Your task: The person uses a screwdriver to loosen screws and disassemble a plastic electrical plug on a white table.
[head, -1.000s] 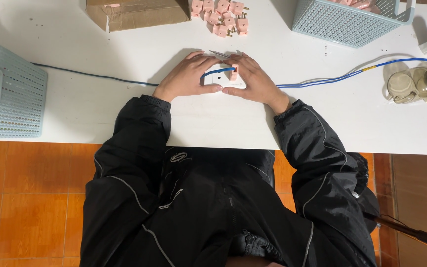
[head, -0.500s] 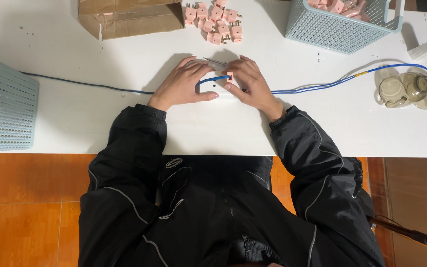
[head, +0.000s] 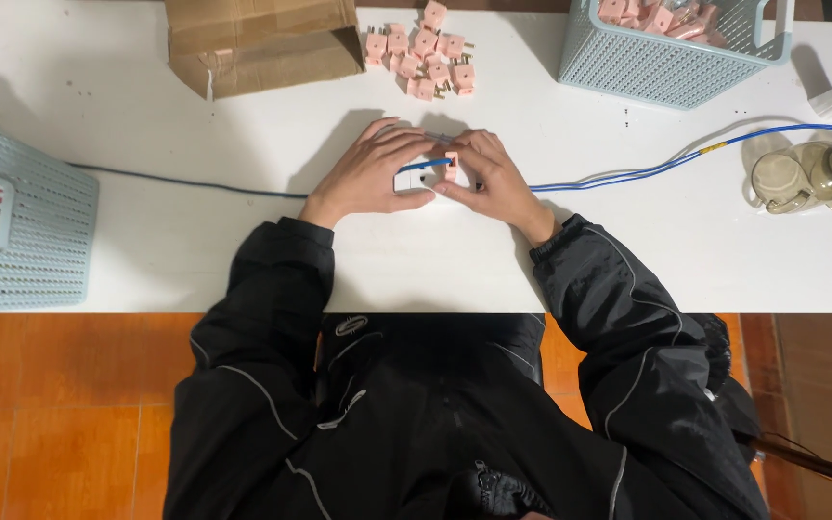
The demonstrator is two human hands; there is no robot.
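At the far left edge of the white desk stands a pale blue perforated basket, and a thin blue wire runs from beside it toward the middle. Behind that, a brown cardboard box lies open. The left hand rests on the desk with its fingers curled around a small white block, gripping it from the left. A short blue lead crosses the top of that block. The right hand closes in from the other side, fingertips pinching a small pink plug piece against the block's right end. Just beyond the hands, a loose heap of pink plug pieces sits on the desk. Farther right, a second pale blue basket holds more pink pieces, blue and white cables trail away, and a clear glass teapot stands near the desk's right edge.
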